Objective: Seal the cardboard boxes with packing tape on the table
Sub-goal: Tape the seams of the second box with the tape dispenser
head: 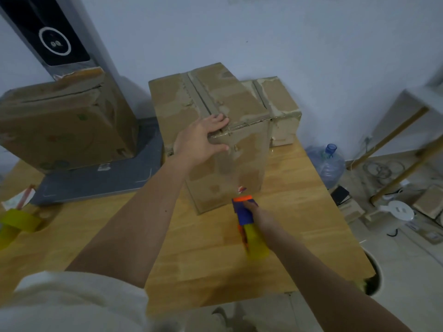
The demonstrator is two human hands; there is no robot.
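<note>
Pressing flat left fingers atop box, right fingers gripping tape dispenser.

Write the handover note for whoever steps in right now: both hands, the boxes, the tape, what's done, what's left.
Left hand: rests on the top front edge of the middle cardboard box, thumb down the front face, steadying it.
Right hand: grips the tape dispenser at the foot of that box's front face.
Done: tape runs along the top seam; clear tape appears to run down the front.
Left: finish and cut this strip. The box on the left shows an open gap at its top. The smaller box behind carries tape.
Spare yellow tape roll at the table's left edge.
</note>
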